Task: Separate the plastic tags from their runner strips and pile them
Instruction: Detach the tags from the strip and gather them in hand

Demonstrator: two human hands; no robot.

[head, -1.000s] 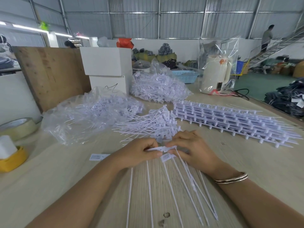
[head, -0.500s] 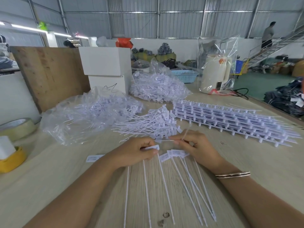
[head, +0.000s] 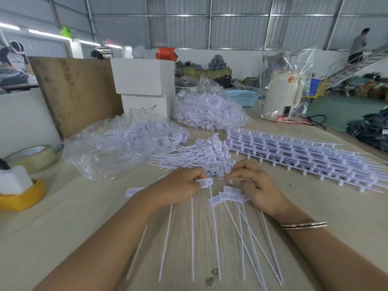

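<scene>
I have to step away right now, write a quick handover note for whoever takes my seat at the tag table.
Left hand: grip pinches the head of one tag.
Right hand: fingers curled round the thin runner strip beside that tag; loose tags lie under it, stems fanned toward you.
Done: pile of separated tags just beyond the hands.
Left: finish this strip, then the big stack of uncut strips on the right. Two bags of tags behind.
</scene>
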